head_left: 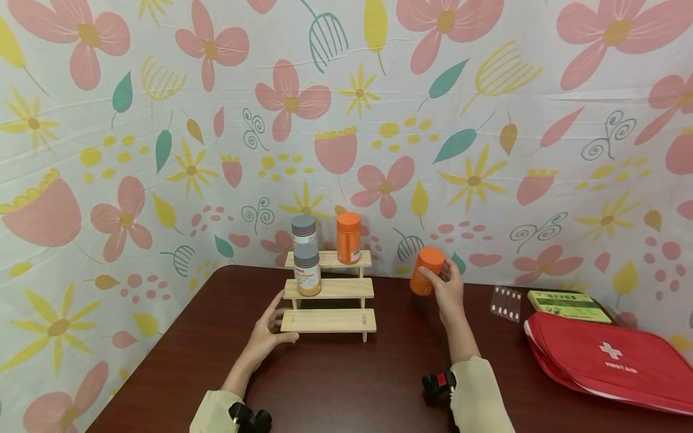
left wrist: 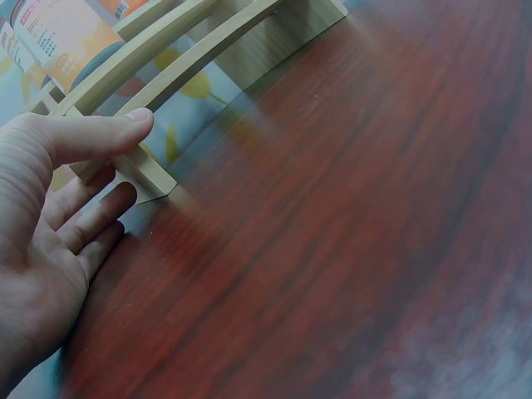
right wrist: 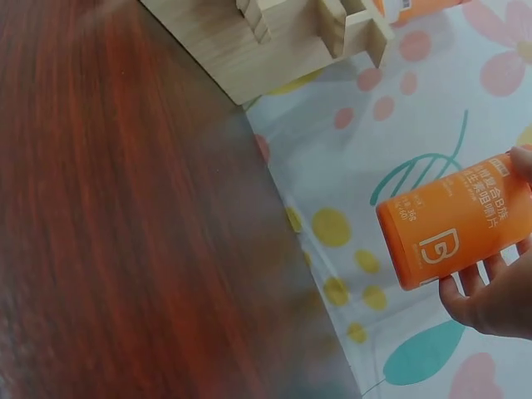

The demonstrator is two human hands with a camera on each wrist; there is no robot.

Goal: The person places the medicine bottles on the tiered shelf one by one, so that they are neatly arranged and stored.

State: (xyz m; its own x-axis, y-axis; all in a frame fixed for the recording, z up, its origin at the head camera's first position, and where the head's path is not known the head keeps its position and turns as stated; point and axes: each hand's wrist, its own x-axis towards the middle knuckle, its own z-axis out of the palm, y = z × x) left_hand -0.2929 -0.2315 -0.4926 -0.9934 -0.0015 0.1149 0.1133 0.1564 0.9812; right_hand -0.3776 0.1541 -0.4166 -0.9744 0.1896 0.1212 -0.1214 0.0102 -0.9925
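Note:
A three-step wooden display stand stands on the table. My left hand is at its left end, thumb along the lowest step and fingers round the side; the left wrist view shows the thumb over the stand's end. My right hand grips an orange pill bottle with an orange cap, held up to the right of the stand. White lettering and a "B" mark show on the bottle in the right wrist view. Another orange bottle stands on the top step.
A grey-capped bottle stands on the middle step, another grey-capped bottle behind it on top. At right lie a blister pack, a green-yellow box and a red first aid bag. A flower-printed cloth hangs behind the table.

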